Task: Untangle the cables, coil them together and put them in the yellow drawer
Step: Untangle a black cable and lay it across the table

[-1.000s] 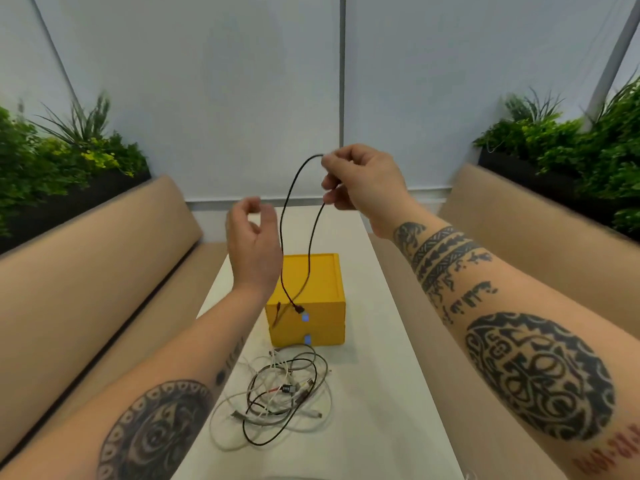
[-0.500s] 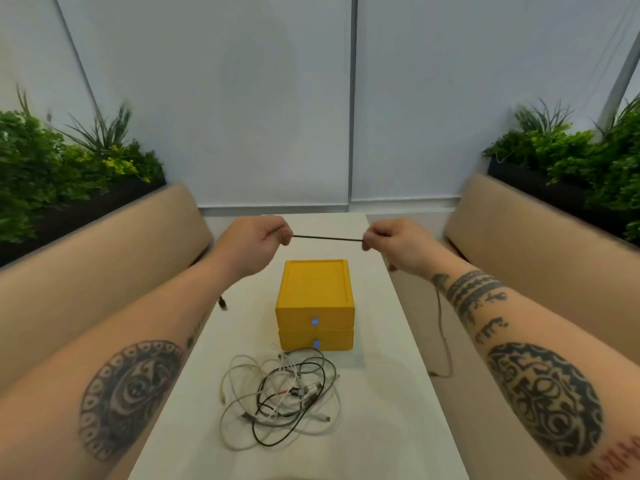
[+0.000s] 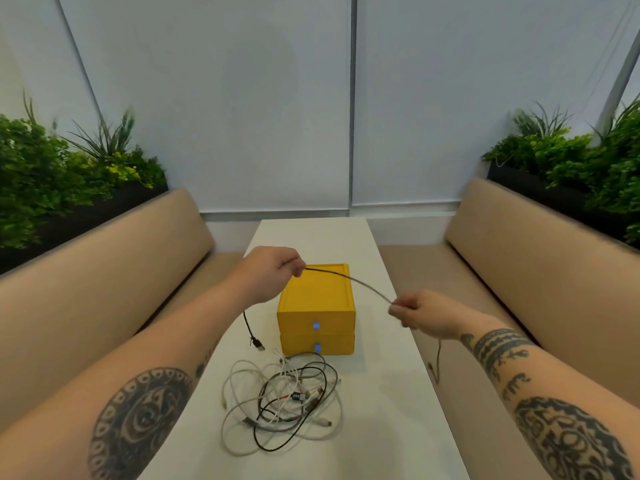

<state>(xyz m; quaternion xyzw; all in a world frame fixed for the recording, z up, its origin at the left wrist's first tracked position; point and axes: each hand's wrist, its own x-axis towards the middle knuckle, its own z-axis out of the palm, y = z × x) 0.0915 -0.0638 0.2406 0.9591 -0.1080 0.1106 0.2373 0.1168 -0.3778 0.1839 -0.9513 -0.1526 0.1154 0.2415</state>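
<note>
A black cable (image 3: 349, 279) stretches between my two hands above the yellow drawer unit (image 3: 316, 308). My left hand (image 3: 273, 271) pinches it to the left of the box, and a plug end hangs down below that hand. My right hand (image 3: 420, 315) grips it lower, to the right of the box, with the other end dangling past the table edge. The unit has two drawers, both closed, each with a small blue mark. A tangle of white and black cables (image 3: 287, 400) lies on the white table (image 3: 381, 427) in front of the box.
Tan benches (image 3: 519, 265) run along both sides of the narrow table. Planters with green plants (image 3: 52, 174) stand behind the backrests. A pale wall closes off the far end.
The hands came down from face height and pulled the black cable taut. Since then my right hand has dropped lower and further right, so the cable slopes over the box.
</note>
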